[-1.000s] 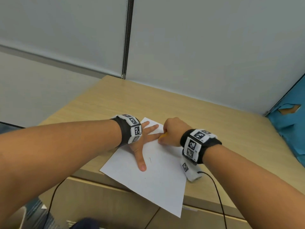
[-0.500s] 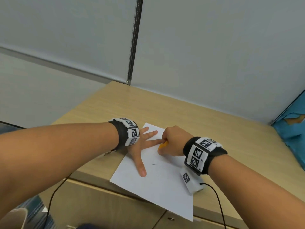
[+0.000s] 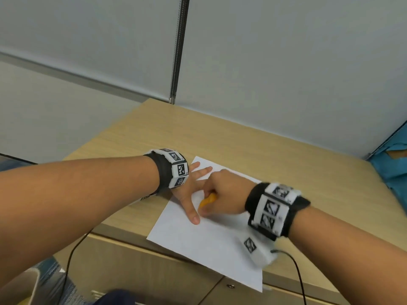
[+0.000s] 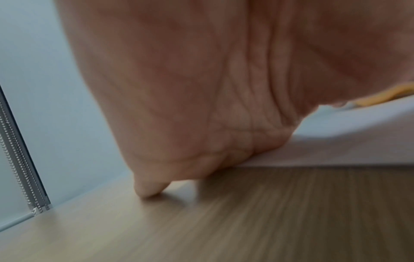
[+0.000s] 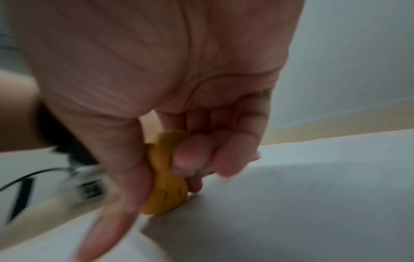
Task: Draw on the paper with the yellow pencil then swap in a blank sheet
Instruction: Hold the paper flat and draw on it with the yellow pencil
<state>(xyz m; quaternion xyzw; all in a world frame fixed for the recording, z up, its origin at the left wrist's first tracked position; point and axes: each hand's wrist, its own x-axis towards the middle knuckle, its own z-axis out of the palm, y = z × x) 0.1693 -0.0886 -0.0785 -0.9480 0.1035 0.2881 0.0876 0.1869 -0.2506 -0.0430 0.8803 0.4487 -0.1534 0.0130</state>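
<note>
We had our left hand (image 3: pixel 187 194) spread flat on the paper (image 3: pixel 211 243), fingers straight and splayed, thumb stretched toward us, pinning the sheet to the counter (image 3: pixel 286 155). From the left wrist view the heel of the palm sat right at the sheet's edge, with one fingertip touching bare wood. Our right hand (image 3: pixel 224 194) was curled around the yellow pencil (image 3: pixel 207 200), gripping it between thumb and fingers, and the low end met the paper just beside our left thumb. The right wrist view was blurred, but the yellow pencil (image 5: pixel 165 177) showed clearly between thumb and bent fingers. The white sheet lay angled, its near corner hanging over the counter's front edge. A black cable (image 3: pixel 297 274) trailed off our right wrist band.
</note>
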